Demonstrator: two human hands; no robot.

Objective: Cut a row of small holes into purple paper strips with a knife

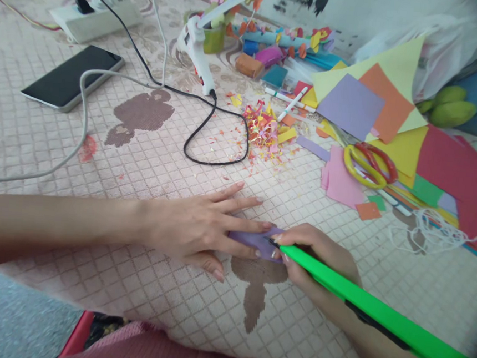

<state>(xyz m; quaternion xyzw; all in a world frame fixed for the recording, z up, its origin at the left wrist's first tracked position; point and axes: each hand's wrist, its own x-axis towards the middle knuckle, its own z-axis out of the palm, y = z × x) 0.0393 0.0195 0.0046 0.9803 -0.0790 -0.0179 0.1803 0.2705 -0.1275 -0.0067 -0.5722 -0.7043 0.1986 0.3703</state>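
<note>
My left hand point(201, 228) lies palm down with its fingers spread, pressing on a small purple paper piece point(247, 239) on the patterned cloth. The fingertips rest on and around the paper, which the hand partly hides. My right hand point(319, 256) grips a long bright green tool point(357, 301) near its front end. The dark tip of the green tool touches the purple paper between my two hands; its shape is too small to make out. The tool's far end reaches toward the lower right corner.
Paper scraps point(268, 128) lie beyond my hands. Yellow and red scissors point(371, 165), coloured sheets point(351, 105) and white string point(438, 232) are at the right. A glue gun point(199, 58), looping black cable point(187, 141), phone point(74, 78) and power strip point(96, 21) lie farther back.
</note>
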